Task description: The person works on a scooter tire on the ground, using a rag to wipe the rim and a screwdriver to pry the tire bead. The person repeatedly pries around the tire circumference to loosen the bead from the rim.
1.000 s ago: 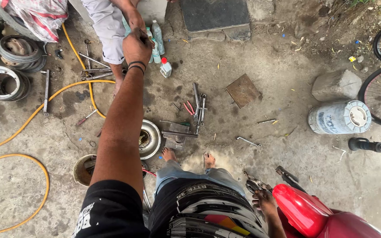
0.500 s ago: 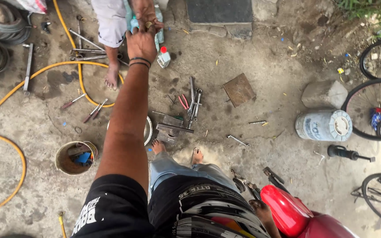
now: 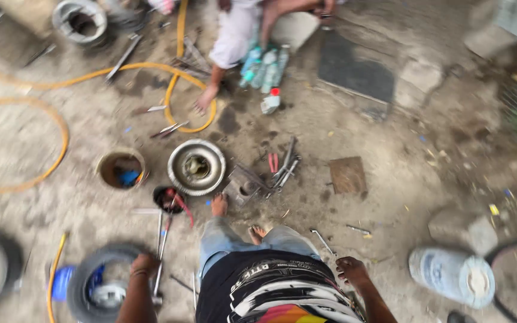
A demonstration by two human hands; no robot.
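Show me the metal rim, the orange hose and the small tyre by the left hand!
Metal rim [image 3: 197, 167], head view, on its shiny ring.
Orange hose [image 3: 61, 134], head view, on its curved loop.
Small tyre [image 3: 85, 281], head view, on its black tread beside the left hand [image 3: 145, 265].

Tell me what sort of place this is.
Probably an open-air roadside tyre or cycle repair spot: tyres and a metal wheel rim lie on bare ground, with loose wrenches and a yellow hose.
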